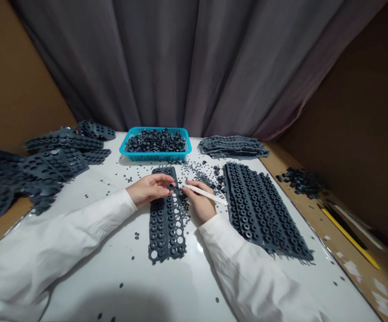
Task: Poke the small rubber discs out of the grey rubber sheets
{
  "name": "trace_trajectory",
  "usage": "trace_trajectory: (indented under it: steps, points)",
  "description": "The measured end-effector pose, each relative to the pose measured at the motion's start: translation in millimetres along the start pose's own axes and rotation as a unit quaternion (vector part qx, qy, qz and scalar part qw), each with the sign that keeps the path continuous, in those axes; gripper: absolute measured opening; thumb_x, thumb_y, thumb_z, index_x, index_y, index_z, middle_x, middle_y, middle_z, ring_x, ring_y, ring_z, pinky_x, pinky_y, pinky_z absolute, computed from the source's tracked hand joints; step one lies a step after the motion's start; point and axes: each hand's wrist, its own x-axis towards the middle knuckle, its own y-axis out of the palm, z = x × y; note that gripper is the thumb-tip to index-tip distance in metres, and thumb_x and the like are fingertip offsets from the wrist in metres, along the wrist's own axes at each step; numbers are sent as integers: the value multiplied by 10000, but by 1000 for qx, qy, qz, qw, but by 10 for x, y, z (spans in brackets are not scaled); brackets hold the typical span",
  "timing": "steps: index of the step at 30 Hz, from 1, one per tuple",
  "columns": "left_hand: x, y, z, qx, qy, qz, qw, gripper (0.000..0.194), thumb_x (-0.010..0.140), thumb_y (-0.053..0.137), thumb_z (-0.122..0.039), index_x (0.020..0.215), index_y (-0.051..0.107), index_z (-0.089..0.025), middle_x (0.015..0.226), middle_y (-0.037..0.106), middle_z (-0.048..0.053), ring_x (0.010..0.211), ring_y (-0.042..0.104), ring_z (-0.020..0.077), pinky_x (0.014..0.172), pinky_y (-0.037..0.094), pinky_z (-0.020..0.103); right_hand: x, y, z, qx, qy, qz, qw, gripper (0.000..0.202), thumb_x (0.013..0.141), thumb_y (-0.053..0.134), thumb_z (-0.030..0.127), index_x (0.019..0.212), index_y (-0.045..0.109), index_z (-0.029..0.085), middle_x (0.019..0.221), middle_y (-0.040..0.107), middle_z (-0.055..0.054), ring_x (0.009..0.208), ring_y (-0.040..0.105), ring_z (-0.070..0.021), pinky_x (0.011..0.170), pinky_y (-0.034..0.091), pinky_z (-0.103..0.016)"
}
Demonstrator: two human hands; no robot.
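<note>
Before me lies a dark grey rubber sheet (156,230) moulded with rows of round ring parts; one column on its right shows open white holes. My left hand (152,188) is above the sheet's upper part, its thumb and fingers pinching a small black rubber ring (171,186). To the right, my right hand (200,201) grips a white pen-like stick tool (204,193), whose thin tip points at the ring. Whether the tip touches the ring is too small to tell.
A blue basket (155,156) of loose black parts stands at the back. Moulded sheets (264,208) lie right, with flat sheets (233,146) behind. Used-looking sheets (56,163) pile left. Small discs (197,172) litter the table. A yellow-handled tool (351,237) lies far right beside loose parts (303,182).
</note>
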Motion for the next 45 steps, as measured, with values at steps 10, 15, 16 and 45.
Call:
trace_trajectory:
  steps: [10, 15, 16, 45]
  points:
    - [127, 50, -106, 5, 1, -49, 999, 168, 527, 550, -109, 678, 494, -155, 674, 517, 6, 622, 534, 108, 571, 477, 226, 22, 21, -52, -45, -29, -7, 999, 166, 695, 630, 285, 639, 499, 200, 506, 503, 59, 453, 461, -100, 450, 362, -211]
    - [312, 20, -70, 106, 6, -46, 993, 209, 602, 570, -225, 608, 364, -184, 540, 327, -57, 452, 349, 63, 440, 333, 178, 25, 40, -50, -32, -8, 17, 999, 147, 685, 646, 296, 725, 539, 203, 556, 569, 42, 466, 514, -115, 463, 405, -221]
    - [343, 10, -54, 137, 14, -49, 989, 194, 615, 568, -240, 625, 382, -185, 531, 307, -67, 436, 321, 61, 428, 302, 173, 21, 41, -45, -32, -10, 17, 999, 165, 669, 672, 303, 714, 553, 197, 579, 587, 30, 496, 542, -124, 487, 425, -228]
    - [615, 83, -30, 759, 186, 84, 618, 53, 659, 635, -123, 663, 646, -174, 701, 603, 54, 678, 588, 190, 684, 430, 275, 22, 108, 27, -246, -140, 5, 959, 239, 754, 520, 264, 560, 388, 218, 498, 476, 50, 497, 464, -120, 550, 329, -245]
